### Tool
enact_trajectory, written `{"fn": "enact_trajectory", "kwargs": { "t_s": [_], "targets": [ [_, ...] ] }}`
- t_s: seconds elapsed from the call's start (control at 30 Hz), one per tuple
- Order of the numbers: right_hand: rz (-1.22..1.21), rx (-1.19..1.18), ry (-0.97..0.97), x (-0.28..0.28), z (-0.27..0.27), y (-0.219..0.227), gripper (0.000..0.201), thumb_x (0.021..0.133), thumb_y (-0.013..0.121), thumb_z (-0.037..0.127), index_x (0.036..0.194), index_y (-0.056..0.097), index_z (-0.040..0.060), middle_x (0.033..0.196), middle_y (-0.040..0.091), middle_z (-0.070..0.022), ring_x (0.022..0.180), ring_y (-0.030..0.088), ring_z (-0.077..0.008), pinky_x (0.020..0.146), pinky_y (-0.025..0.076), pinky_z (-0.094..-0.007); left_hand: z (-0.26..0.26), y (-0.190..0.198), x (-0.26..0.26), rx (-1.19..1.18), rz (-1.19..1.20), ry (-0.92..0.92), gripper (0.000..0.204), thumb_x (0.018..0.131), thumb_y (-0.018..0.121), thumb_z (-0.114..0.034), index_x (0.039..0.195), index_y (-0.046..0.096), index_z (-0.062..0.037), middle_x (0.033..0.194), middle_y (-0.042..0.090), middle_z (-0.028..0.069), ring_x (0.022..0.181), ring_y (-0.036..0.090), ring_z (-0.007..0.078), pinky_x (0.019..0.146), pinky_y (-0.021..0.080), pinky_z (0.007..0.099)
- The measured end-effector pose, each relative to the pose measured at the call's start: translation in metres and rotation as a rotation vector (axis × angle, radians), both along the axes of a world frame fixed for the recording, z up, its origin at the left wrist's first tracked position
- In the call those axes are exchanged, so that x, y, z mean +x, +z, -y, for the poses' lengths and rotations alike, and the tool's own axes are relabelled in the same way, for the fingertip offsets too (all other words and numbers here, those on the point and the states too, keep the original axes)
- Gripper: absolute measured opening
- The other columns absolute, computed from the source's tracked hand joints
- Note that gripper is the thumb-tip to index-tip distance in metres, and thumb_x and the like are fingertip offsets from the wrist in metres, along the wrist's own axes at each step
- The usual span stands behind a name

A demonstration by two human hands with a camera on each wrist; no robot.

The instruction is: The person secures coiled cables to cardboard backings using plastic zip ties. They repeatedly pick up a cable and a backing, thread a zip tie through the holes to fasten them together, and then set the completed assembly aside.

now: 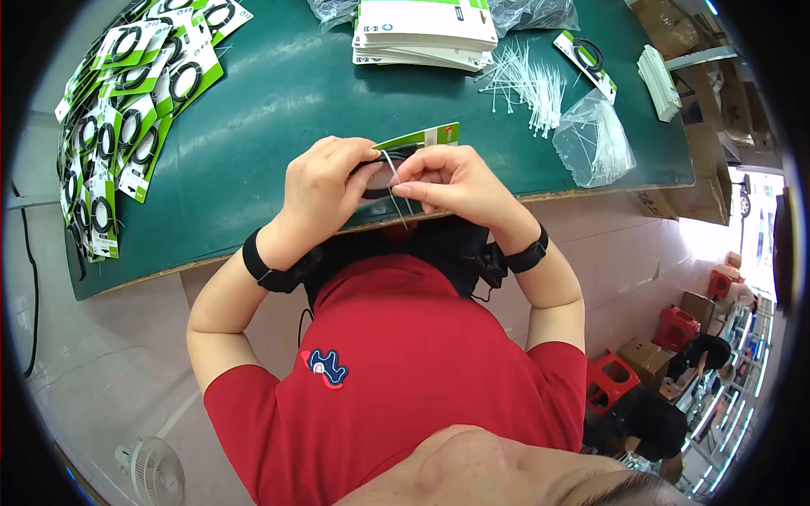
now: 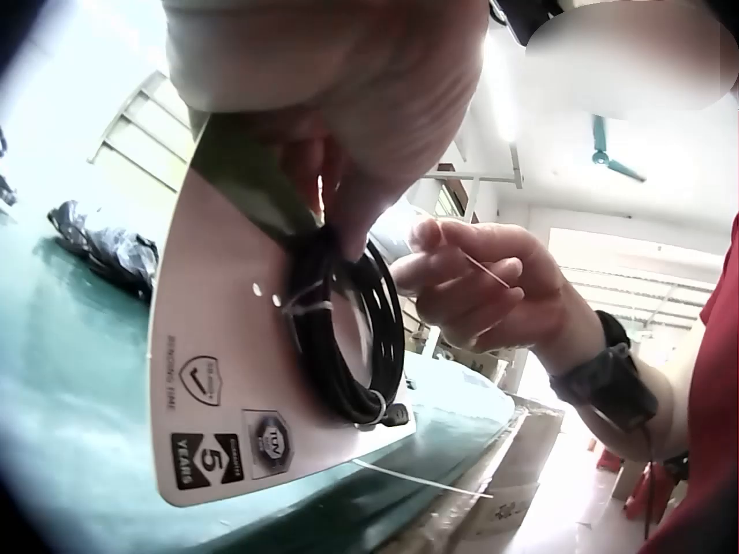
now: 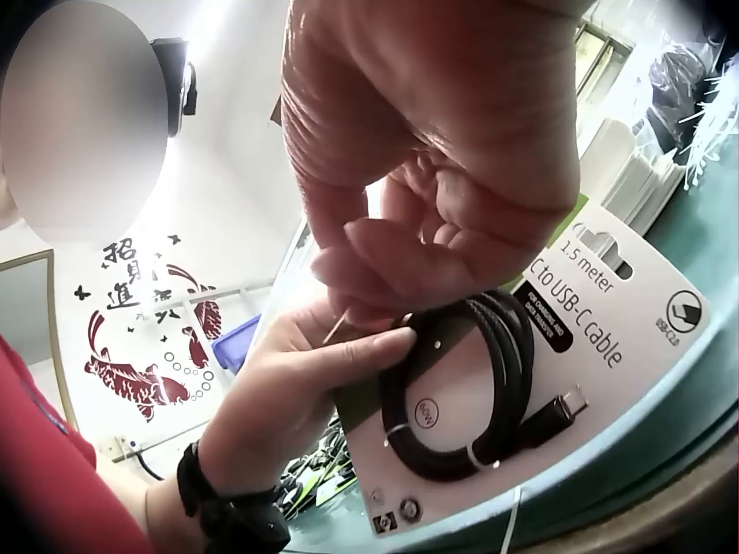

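Holding card (image 1: 429,137) and cable (image 3: 510,358), left grip (image 1: 327,179) sits mid-frame; right grip (image 1: 449,181) pinches tie (image 1: 390,163); packs (image 1: 128,126) heaped upper left.

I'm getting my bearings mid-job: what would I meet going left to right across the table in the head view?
Heap of carded black cables, left hand, carded cable held between the hands, right hand, clear plastic bag of white zip ties, small stack of white cards.

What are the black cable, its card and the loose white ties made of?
Black cable: probably rubbery plastic, softly shiny, bent in neat loops. Plug tip: likely metal, shining silver. Card: likely cardboard, smooth, stiff, thin and printed. White ties: probably plastic, smooth, thin, stiff strips.
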State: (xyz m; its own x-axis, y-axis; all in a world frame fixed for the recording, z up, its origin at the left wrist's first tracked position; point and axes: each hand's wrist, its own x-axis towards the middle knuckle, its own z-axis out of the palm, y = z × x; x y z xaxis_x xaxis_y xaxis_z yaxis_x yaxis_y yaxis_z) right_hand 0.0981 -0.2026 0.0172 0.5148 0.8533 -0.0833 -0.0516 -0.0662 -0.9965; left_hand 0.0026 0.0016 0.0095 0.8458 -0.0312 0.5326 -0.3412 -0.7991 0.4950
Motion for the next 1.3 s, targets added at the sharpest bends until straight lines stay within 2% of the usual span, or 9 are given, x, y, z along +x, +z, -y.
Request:
{"fn": "enact_trajectory", "kwargs": {
  "t_s": [0.07,0.1,0.13,0.23,0.33,0.37,0.47,0.87,1.3],
  "targets": [
    [-0.258,-0.159,0.002,0.000,0.001,0.015,0.010,0.092,0.072,0.007,0.095,0.066,-0.0015,0.088,0.066,-0.0013,0.073,0.063,-0.0046,0.059,0.046,-0.0158,0.002,-0.003,-0.006,-0.176,-0.231,-0.004,0.013,0.082,0.074,-0.007,0.094,0.069,-0.0034,0.090,0.072,0.0082,0.081,0.069,0.0253,0.071,0.055,0.0344],
    [-0.262,-0.161,0.002,-0.001,0.002,0.014,0.010,0.092,0.072,0.007,0.095,0.066,-0.0015,0.088,0.066,-0.0013,0.073,0.063,-0.0046,0.059,0.046,-0.0158,0.002,-0.005,-0.009,-0.265,-0.348,-0.006,0.013,0.083,0.074,-0.008,0.095,0.069,-0.0028,0.089,0.072,0.0083,0.081,0.069,0.0235,0.072,0.055,0.0340],
    [-0.227,-0.146,-0.015,-0.003,0.002,0.013,0.010,0.092,0.071,0.006,0.095,0.066,-0.0019,0.090,0.066,-0.0012,0.075,0.063,-0.0042,0.060,0.046,-0.0157,0.003,-0.007,-0.010,-0.268,-0.352,-0.006,0.013,0.083,0.074,-0.008,0.095,0.069,-0.0028,0.089,0.072,0.0083,0.081,0.069,0.0235,0.072,0.055,0.0340],
    [-0.165,-0.122,-0.048,-0.009,0.002,0.004,0.010,0.092,0.071,0.005,0.095,0.065,-0.0028,0.092,0.065,-0.0010,0.078,0.063,-0.0032,0.060,0.046,-0.0154,0.003,-0.013,-0.016,-0.704,-0.744,-0.069,0.013,0.086,0.074,-0.008,0.096,0.069,0.0003,0.088,0.073,0.0079,0.083,0.070,0.0152,0.073,0.054,0.0299],
    [0.194,-0.014,-0.147,-0.017,0.002,-0.018,0.008,0.090,0.072,0.003,0.092,0.065,-0.0015,0.090,0.066,-0.0016,0.074,0.061,-0.0025,0.056,0.045,-0.0166,0.006,-0.010,-0.019,-0.929,-0.866,-0.064,0.013,0.088,0.074,-0.006,0.096,0.068,0.0019,0.090,0.073,0.0086,0.086,0.069,0.0127,0.075,0.054,0.0279],
    [0.190,-0.016,-0.146,-0.018,0.003,-0.021,0.008,0.090,0.072,0.003,0.092,0.065,-0.0015,0.090,0.066,-0.0016,0.074,0.061,-0.0025,0.056,0.045,-0.0166,0.007,-0.009,-0.020,-1.040,-0.922,-0.063,0.013,0.088,0.074,-0.006,0.096,0.068,0.0027,0.091,0.073,0.0089,0.087,0.068,0.0115,0.076,0.054,0.0269],
    [0.464,-0.023,-0.148,-0.024,0.006,-0.021,0.008,0.088,0.074,0.000,0.090,0.066,-0.0004,0.089,0.066,-0.0028,0.069,0.056,-0.0028,0.055,0.042,-0.0181,0.008,-0.012,-0.023,-1.069,-0.972,-0.075,0.014,0.089,0.074,-0.006,0.099,0.067,0.0026,0.094,0.073,0.0092,0.089,0.069,0.0123,0.079,0.054,0.0257],
    [0.611,0.033,-0.133,-0.033,0.005,-0.023,0.011,0.082,0.077,0.001,0.085,0.067,0.0026,0.084,0.068,-0.0043,0.058,0.051,-0.0106,0.050,0.039,-0.0252,0.006,-0.016,-0.029,-1.112,-1.034,-0.057,0.015,0.089,0.074,-0.006,0.100,0.067,0.0020,0.096,0.073,0.0086,0.089,0.069,0.0124,0.080,0.054,0.0248],
    [0.738,0.045,-0.111,-0.035,0.005,-0.020,0.012,0.080,0.078,0.002,0.085,0.068,0.0038,0.084,0.069,-0.0048,0.057,0.052,-0.0126,0.049,0.039,-0.0258,0.005,-0.019,-0.030,-1.136,-1.024,-0.071,0.014,0.089,0.074,-0.006,0.098,0.067,0.0007,0.094,0.072,0.0076,0.088,0.068,0.0114,0.079,0.053,0.0240]
  ]
}}
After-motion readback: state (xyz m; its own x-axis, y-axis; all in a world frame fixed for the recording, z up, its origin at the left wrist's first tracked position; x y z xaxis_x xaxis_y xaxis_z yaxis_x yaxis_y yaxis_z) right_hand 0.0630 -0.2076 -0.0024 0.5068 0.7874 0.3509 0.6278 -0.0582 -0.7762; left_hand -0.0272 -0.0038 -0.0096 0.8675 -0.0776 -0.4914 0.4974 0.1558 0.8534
